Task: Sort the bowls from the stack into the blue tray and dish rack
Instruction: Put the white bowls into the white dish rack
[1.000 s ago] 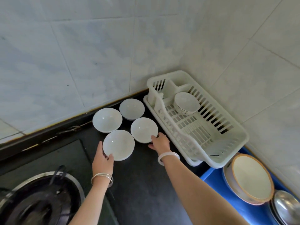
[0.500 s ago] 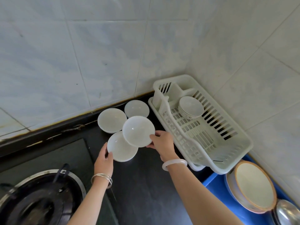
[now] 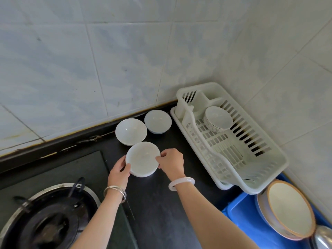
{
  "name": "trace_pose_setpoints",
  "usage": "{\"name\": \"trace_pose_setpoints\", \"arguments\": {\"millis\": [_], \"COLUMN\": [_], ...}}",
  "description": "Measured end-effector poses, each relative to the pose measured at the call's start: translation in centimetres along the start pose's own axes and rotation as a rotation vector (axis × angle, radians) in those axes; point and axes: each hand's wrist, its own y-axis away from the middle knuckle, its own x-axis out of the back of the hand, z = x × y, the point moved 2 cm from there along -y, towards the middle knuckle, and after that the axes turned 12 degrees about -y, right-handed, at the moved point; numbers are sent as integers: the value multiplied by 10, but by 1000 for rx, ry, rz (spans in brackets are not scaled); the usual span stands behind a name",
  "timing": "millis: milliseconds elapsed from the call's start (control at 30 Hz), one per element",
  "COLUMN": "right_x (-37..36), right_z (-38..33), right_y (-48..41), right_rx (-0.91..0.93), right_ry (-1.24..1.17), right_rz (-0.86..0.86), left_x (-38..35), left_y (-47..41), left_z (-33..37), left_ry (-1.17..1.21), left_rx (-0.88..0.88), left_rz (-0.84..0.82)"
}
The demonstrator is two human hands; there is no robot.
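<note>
Two white bowls sit nested as a small stack (image 3: 142, 159) on the black counter. My left hand (image 3: 119, 168) grips the stack's left rim and my right hand (image 3: 171, 161) grips its right rim. Behind the stack stand two more white bowls, one on the left (image 3: 131, 131) and one on the right (image 3: 157, 121), against the wall. The white dish rack (image 3: 251, 168) lies to the right in the corner and holds one patterned bowl (image 3: 218, 118) at its far end. A blue tray (image 3: 251, 225) at the lower right carries large tan-rimmed bowls (image 3: 289, 209).
A gas burner (image 3: 48, 216) on the stove fills the lower left. Tiled walls close off the back and right. A shiny steel bowl (image 3: 323, 238) peeks in at the bottom right corner. Bare black counter (image 3: 158, 203) lies between my forearms.
My right hand lifted the bowl that stood next to the rack and set it into the bowl held by my left hand. Both hands now hold the nested pair.
</note>
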Motion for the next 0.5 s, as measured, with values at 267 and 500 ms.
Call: {"name": "trace_pose_setpoints", "arguments": {"millis": [267, 500], "right_x": [3, 8], "right_z": [10, 9], "right_y": [-14, -8], "right_rx": [-176, -192], "right_ry": [-224, -344], "right_rz": [-203, -306], "left_x": [0, -4], "left_y": [-8, 2], "left_z": [2, 21], "left_ry": [116, 93], "left_rx": [123, 169], "left_rz": [-20, -36]}}
